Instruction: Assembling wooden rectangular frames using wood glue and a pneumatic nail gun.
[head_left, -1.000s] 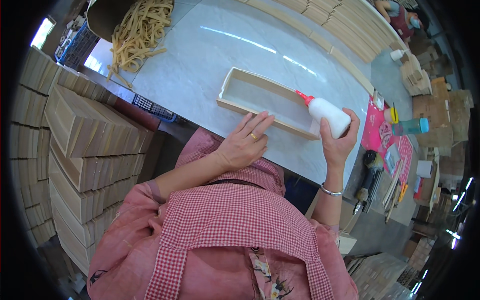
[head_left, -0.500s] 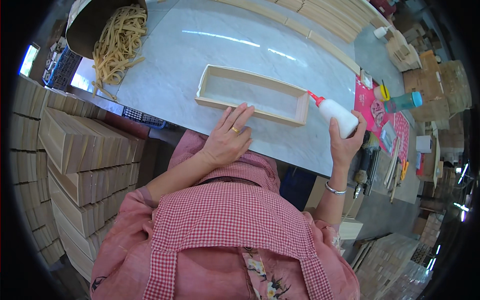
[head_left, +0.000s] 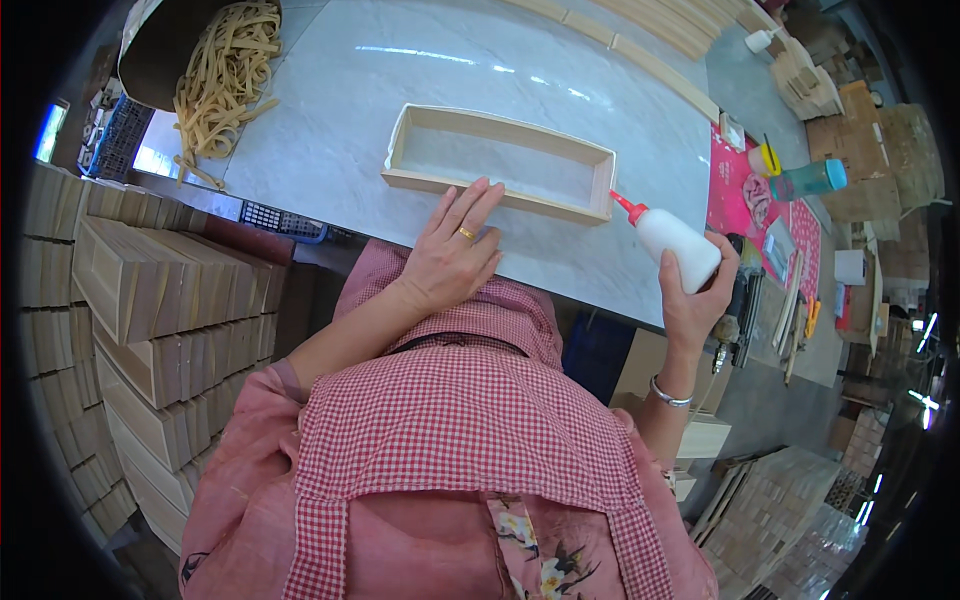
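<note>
A long rectangular wooden frame [head_left: 550, 206] lies on the pale marbled tabletop, its inside showing the table surface. White beads run along the top edges of its left, far and right sides. My left hand [head_left: 455, 248], with a gold ring, rests at the near wall, fingers stretched out and fingertips against it. In my right hand [head_left: 697, 300] is a white squeeze bottle [head_left: 672, 242], tilted so that its red nozzle [head_left: 628, 206] points at the frame's right end. The nozzle tip is beside the near right corner; whether it touches cannot be made out.
Curly wood strips [head_left: 228, 85] spill from a container at far left. Stacked wooden boxes [head_left: 165, 290] stand left of the table. Wooden slats [head_left: 660, 25] line the far edge. A teal bottle [head_left: 808, 180] and a yellow-rimmed cup [head_left: 763, 160] sit at right.
The nozzle has come down along the frame's right end toward its near corner, with my right hand lower. My left hand stays at the near wall. The whole view has shifted slightly.
</note>
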